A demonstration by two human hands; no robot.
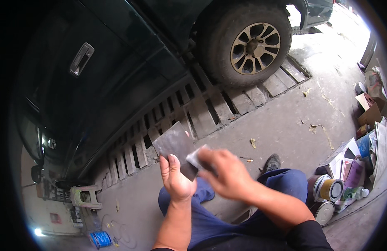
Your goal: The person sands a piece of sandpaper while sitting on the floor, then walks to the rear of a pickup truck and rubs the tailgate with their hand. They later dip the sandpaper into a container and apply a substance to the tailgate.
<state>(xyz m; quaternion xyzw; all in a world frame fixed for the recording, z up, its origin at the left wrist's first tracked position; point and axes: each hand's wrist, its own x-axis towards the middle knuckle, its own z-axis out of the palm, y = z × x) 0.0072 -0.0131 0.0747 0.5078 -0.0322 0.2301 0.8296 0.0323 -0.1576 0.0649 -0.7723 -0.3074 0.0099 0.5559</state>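
Note:
My left hand point(179, 183) grips a flat, dark grey rectangular plate point(173, 144) by its edges, with the thumb along the near side. The plate is tilted up in front of my knees, and its face has pale smears. Against its right edge is my right hand point(227, 172), closed around a small whitish piece point(196, 158). Motion blurs these fingers, so I cannot tell whether that piece is a cloth or a scraper.
A dark green vehicle point(118, 83) stands ahead, its wheel point(255, 48) by a slatted floor grate point(210, 108). Paint cans point(331, 189), boxes and papers line the right side. At the lower left are a plastic stool point(85, 196) and a blue can point(100, 239).

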